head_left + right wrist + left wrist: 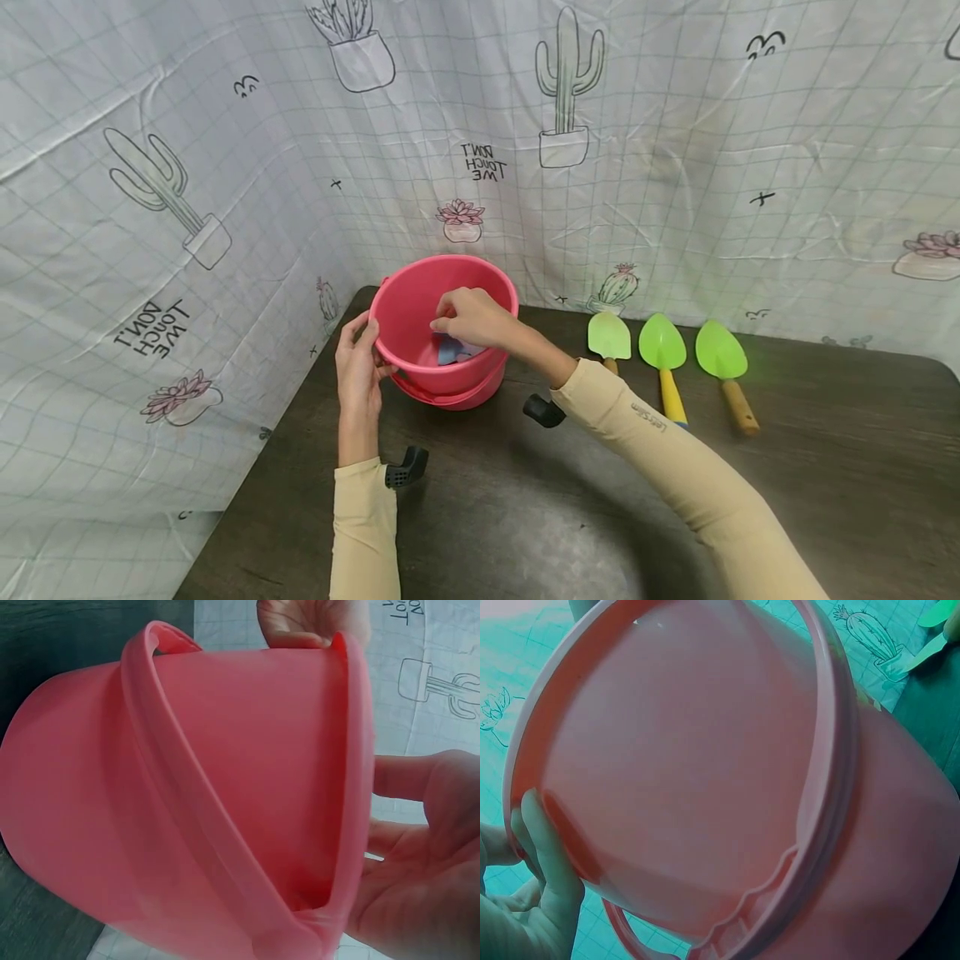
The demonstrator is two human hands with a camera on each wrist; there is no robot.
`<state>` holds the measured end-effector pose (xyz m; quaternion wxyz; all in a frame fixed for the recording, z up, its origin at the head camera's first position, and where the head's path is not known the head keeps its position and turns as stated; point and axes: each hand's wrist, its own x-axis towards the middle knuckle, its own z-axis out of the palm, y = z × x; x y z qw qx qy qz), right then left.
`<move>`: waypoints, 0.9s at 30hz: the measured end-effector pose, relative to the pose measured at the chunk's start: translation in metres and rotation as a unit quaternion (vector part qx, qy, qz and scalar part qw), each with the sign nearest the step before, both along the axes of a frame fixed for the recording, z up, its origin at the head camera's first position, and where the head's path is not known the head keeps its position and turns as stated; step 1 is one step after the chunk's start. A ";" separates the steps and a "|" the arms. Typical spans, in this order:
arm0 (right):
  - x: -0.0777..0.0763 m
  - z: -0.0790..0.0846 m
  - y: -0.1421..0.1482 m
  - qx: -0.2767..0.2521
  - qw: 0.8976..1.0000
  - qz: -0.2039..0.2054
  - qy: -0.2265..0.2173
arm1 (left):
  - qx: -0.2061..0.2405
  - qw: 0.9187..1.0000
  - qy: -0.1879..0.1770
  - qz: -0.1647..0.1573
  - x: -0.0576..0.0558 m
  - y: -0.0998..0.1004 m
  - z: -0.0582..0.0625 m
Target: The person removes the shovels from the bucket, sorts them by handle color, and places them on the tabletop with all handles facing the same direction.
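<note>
Pink bucket (450, 380), its rim gripped by the left hand (358, 362), opens below the right hand (476, 318), whose grasp cannot be told.

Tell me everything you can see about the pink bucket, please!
The bucket is pinkish red and looks like smooth plastic, with a wide round mouth and a thick rim. Its handle is the same colour, is folded down against the outside, and has a ridged part. It stands on the dark table, mouth up. The left hand grips the rim; the right hand reaches into the mouth. Something grey-blue shows inside, too hidden to name.
</note>
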<state>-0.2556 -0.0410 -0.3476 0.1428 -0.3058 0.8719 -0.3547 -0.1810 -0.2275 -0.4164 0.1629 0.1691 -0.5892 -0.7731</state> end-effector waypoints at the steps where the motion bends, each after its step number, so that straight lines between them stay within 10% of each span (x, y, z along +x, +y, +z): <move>1: -0.001 -0.001 -0.001 0.006 1.000 0.002 0.002 | 0.000 1.000 0.000 0.000 0.000 0.000 0.000; 27: -0.022 -0.018 -0.011 0.080 0.996 -0.012 -0.029 | -0.004 1.000 0.009 0.001 0.000 -0.003 -0.003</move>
